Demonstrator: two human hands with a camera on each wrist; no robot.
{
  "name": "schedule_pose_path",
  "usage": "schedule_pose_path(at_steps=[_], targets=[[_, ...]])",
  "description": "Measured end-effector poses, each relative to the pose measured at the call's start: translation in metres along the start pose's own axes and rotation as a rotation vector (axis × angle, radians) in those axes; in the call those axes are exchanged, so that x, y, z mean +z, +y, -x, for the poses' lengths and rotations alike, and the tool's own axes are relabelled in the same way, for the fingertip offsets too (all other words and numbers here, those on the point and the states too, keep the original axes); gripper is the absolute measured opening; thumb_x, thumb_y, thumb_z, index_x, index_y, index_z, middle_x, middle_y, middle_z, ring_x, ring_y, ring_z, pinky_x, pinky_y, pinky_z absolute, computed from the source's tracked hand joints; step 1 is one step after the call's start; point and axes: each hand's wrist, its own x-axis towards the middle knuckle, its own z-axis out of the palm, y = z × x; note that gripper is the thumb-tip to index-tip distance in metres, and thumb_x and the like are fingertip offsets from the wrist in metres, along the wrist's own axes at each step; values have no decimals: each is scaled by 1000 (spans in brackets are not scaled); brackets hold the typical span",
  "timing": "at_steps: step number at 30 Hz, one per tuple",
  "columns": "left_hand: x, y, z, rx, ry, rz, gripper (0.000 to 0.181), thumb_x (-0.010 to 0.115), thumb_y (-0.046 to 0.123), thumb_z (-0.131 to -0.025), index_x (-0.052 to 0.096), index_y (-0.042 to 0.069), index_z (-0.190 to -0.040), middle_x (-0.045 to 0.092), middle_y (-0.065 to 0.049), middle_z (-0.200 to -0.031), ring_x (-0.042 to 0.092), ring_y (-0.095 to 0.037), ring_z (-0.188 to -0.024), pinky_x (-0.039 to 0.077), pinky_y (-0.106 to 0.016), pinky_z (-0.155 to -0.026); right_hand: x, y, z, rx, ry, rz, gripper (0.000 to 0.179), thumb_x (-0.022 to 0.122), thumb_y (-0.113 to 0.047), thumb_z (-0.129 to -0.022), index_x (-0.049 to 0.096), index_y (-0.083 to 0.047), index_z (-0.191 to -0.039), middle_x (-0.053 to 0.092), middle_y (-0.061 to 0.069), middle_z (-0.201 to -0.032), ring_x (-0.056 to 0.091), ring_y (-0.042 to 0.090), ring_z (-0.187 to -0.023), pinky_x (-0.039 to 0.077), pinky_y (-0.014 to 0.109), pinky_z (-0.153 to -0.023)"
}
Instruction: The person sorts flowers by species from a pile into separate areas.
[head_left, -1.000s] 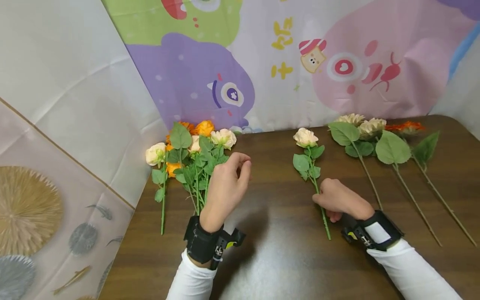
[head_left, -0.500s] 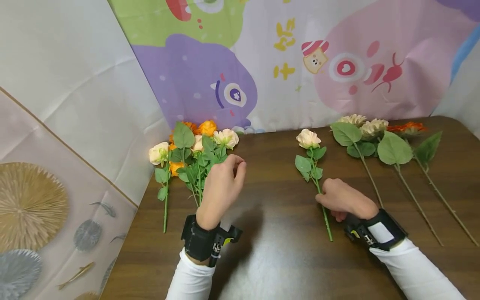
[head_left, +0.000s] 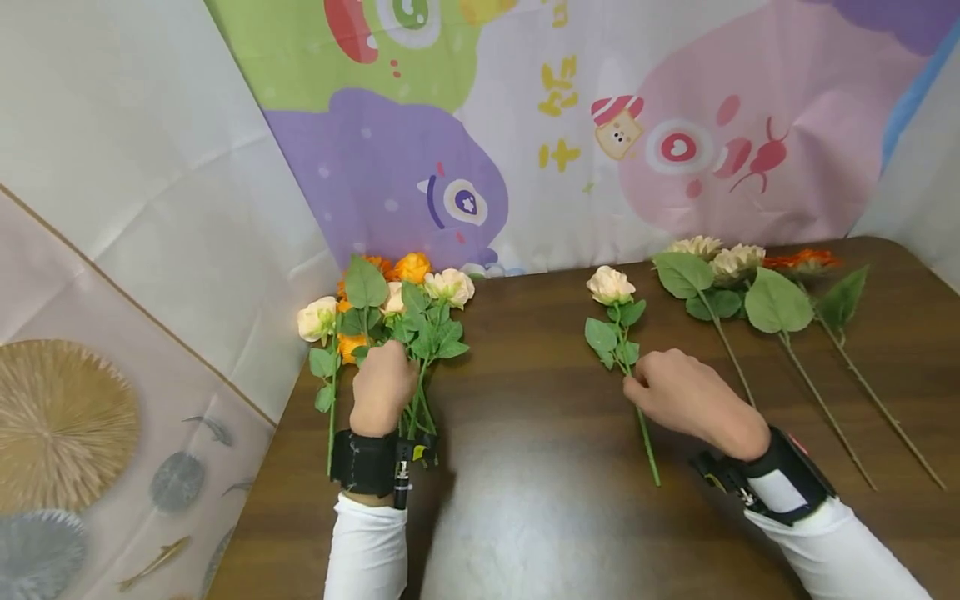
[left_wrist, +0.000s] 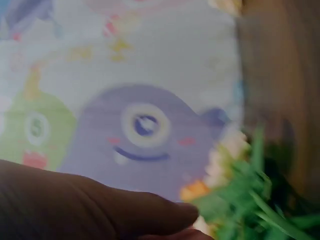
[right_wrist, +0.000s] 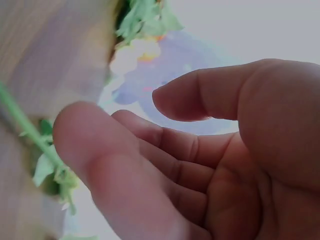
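Note:
My left hand (head_left: 383, 385) hovers over the stems of a bunch of artificial roses (head_left: 450, 287), cream and orange with green leaves. The head view hides its fingertips; in the left wrist view its thumb (left_wrist: 150, 212) is extended near the blurred leaves, and no stem shows in its grasp. A lone cream rose (head_left: 611, 285) lies nearer the right, its green stem passing beside my right hand (head_left: 686, 396). The right wrist view shows those fingers (right_wrist: 120, 175) loosely bent, the thumb apart and nothing between them, with the green stem (right_wrist: 25, 122) beyond the fingertips.
Another cream rose (head_left: 317, 318) lies at the table's left edge. On the right are several long-stemmed flowers: cream blooms (head_left: 737, 263), an orange-red bloom (head_left: 806, 260) and broad leaves. A cartoon-printed cloth (head_left: 555, 225) hangs behind the brown table (head_left: 525, 500).
My left hand has moved left and down, from the bunch's right side to over its stems. The right hand stays beside the lone rose's stem. The head view has shifted slightly.

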Motion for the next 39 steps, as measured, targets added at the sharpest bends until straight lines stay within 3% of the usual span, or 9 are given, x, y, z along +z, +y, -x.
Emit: schedule_pose_path(at_steps=[2,5,9,11,17,20,24,33,39], targets=[[7,-6,-3,-46,-74,-20,23,48,3,-90,50,5,-67,36,-5,-53,32,-17,-40,25,-31,-37,-1,-7,4,-21,11,8,41,49,-22,-89,39,-17,-49,29,-6,-48,32,11,-40,27,28,-40],[16,-6,-9,-80,-128,-48,19,47,3,-90,57,1,-74,46,-10,-57,41,-21,-42,30,-33,-39,-4,-16,9,-40,15,15,40,49,-23,-90,40,-16,-51,30,-5,-49,33,11,-41,28,28,-41],[27,-5,-13,-129,-147,-99,20,49,1,-88,60,2,-71,53,-13,-58,49,-24,-44,33,-35,-39,-6,-26,13,-59,4,10,38,50,-23,-90,42,-16,-54,31,-5,-50,34,11,-42,29,28,-41],[32,-3,-15,-145,-160,-124,20,50,-1,-87,59,3,-70,53,-13,-58,47,-22,-44,30,-34,-40,-6,-28,15,-61,9,8,38,50,-23,-90,42,-16,-54,31,-5,-50,34,11,-42,29,28,-41],[38,-5,-17,-157,-174,-132,16,55,-4,-84,62,2,-71,58,-17,-63,50,-25,-46,32,-36,-41,-8,-30,17,-62,37,16,38,50,-23,-90,40,-17,-54,31,-5,-50,34,10,-42,28,28,-41],[38,-7,-17,-131,-141,-106,13,53,-1,-86,64,-1,-78,62,-20,-69,55,-29,-50,44,-38,-42,-7,-30,17,-68,47,23,39,51,-23,-90,40,-17,-53,31,-5,-50,34,10,-42,28,28,-40],[35,-5,-15,-75,-55,-79,17,50,1,-89,62,-2,-78,61,-20,-67,55,-30,-48,49,-42,-42,-7,-30,16,-70,46,29,38,51,-23,-90,40,-17,-53,31,-5,-50,34,10,-42,29,27,-40],[22,-2,-6,43,64,-11,30,47,-4,-84,44,8,-56,36,-6,-49,35,-19,-37,25,-30,-35,-9,-38,22,-56,30,33,34,51,-24,-90,46,-17,-57,37,-4,-51,38,11,-43,30,29,-40],[9,12,1,168,162,82,32,47,-3,-83,31,13,-60,22,0,-54,24,-14,-42,21,-27,-38,-8,-41,24,-100,74,23,32,53,-22,-89,46,-18,-58,35,-5,-51,36,9,-42,29,27,-39]])
